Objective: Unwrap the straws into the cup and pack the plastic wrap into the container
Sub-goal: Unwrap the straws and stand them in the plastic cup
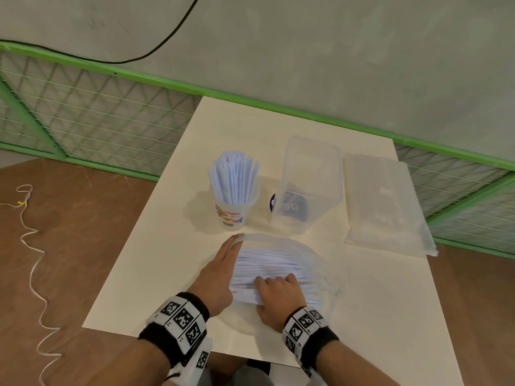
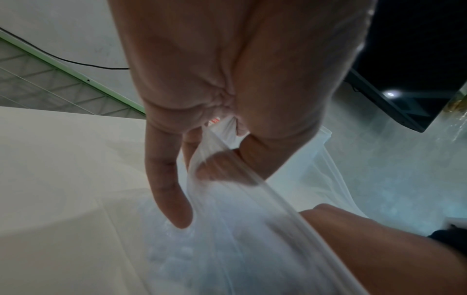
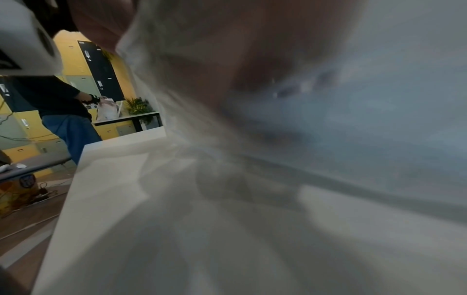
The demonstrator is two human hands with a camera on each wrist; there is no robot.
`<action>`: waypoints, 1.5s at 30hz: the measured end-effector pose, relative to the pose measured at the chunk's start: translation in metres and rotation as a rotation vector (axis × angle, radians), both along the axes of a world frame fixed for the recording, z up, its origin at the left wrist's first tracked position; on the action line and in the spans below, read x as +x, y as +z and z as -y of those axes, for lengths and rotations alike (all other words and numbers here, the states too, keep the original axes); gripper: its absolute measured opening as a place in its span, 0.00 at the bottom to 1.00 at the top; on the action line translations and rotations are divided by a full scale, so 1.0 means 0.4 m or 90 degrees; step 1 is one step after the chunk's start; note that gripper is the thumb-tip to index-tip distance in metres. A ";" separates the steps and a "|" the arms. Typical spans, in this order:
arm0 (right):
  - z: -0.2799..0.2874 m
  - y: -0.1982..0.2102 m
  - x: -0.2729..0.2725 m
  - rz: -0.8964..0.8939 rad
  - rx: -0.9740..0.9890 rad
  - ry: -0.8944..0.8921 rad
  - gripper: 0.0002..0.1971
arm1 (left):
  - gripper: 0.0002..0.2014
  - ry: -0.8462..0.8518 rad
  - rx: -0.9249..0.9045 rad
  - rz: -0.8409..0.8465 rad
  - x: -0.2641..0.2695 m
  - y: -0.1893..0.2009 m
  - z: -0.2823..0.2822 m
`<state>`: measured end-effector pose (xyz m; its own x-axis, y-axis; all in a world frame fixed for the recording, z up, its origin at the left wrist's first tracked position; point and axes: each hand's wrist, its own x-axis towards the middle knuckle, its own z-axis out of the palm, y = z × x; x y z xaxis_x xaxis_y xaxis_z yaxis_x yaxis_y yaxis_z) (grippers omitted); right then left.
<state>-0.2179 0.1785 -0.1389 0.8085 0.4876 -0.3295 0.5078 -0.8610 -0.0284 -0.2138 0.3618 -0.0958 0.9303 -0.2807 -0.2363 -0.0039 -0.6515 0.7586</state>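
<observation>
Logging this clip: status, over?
Left hand pinches clear plastic wrap. Right hand grips white straws bundle. Printed cup half-filled; clear container unobstructed.

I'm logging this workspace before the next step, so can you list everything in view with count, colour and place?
cup: one, translucent with printed label, far left on the board, full of pale blue straws.
container: one, clear, open, right of the cup.
lid: one, clear, flat at the board's right edge.
straw pack: one, white straws in clear plastic wrap, near centre.
board: one, cream, on the brown table.
fence: green mesh, behind.
cable: black, on the wall.
cord: white, left on the table.
left hand: pinches the wrap's edge.
right hand: grips the straws.
</observation>
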 end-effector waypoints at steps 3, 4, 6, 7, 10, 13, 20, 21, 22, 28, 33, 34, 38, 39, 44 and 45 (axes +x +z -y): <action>0.012 -0.003 0.002 -0.001 0.047 -0.017 0.19 | 0.51 -0.002 -0.005 0.008 0.001 0.008 0.001; 0.016 -0.001 0.003 -0.007 0.062 -0.034 0.20 | 0.50 0.000 -0.007 0.011 0.002 0.011 0.000; 0.027 0.009 0.003 -0.006 0.104 -0.068 0.20 | 0.50 0.006 -0.008 0.013 0.002 0.016 -0.002; 0.032 0.021 0.005 0.002 0.134 -0.090 0.20 | 0.50 0.008 -0.009 0.014 0.002 0.016 -0.003; 0.047 0.073 0.004 0.008 0.357 -0.178 0.12 | 0.51 0.012 -0.018 0.013 0.001 0.012 -0.007; 0.050 0.131 -0.009 0.019 0.595 -0.313 0.12 | 0.52 0.012 -0.021 0.013 0.001 0.011 -0.009; 0.057 0.145 -0.026 -0.089 0.735 -0.459 0.06 | 0.50 0.000 0.002 0.031 0.000 0.004 0.004; 0.060 0.150 -0.025 -0.081 0.739 -0.462 0.06 | 0.50 0.002 0.001 0.028 -0.001 0.002 0.003; 0.063 0.159 -0.023 -0.075 0.740 -0.465 0.07 | 0.50 0.003 -0.001 0.026 -0.002 0.002 0.003; 0.076 0.158 -0.030 -0.074 0.621 -0.433 0.05 | 0.50 0.006 -0.009 0.017 -0.005 -0.005 0.001; 0.077 0.161 -0.025 -0.074 0.564 -0.386 0.09 | 0.50 0.008 -0.015 0.022 -0.010 -0.003 0.001; 0.079 0.166 -0.023 -0.070 0.580 -0.394 0.06 | 0.50 0.012 -0.017 0.022 -0.010 -0.002 0.001; 0.084 0.171 -0.021 -0.083 0.609 -0.405 0.02 | 0.51 0.011 -0.020 0.022 -0.010 0.005 -0.001; 0.085 0.168 -0.021 -0.096 0.603 -0.401 0.05 | 0.50 0.009 -0.020 0.022 -0.010 0.006 -0.002; 0.083 0.197 0.006 -0.111 0.533 -0.373 0.11 | 0.50 0.010 -0.015 0.021 -0.008 0.010 -0.002; 0.082 0.229 0.024 -0.118 0.544 -0.380 0.09 | 0.50 0.008 -0.016 0.018 -0.008 0.010 -0.002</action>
<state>-0.2082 0.1457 -0.0474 0.9657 0.1560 -0.2077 -0.0657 -0.6270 -0.7763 -0.2170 0.3627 -0.0918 0.9400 -0.2744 -0.2028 -0.0176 -0.6327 0.7742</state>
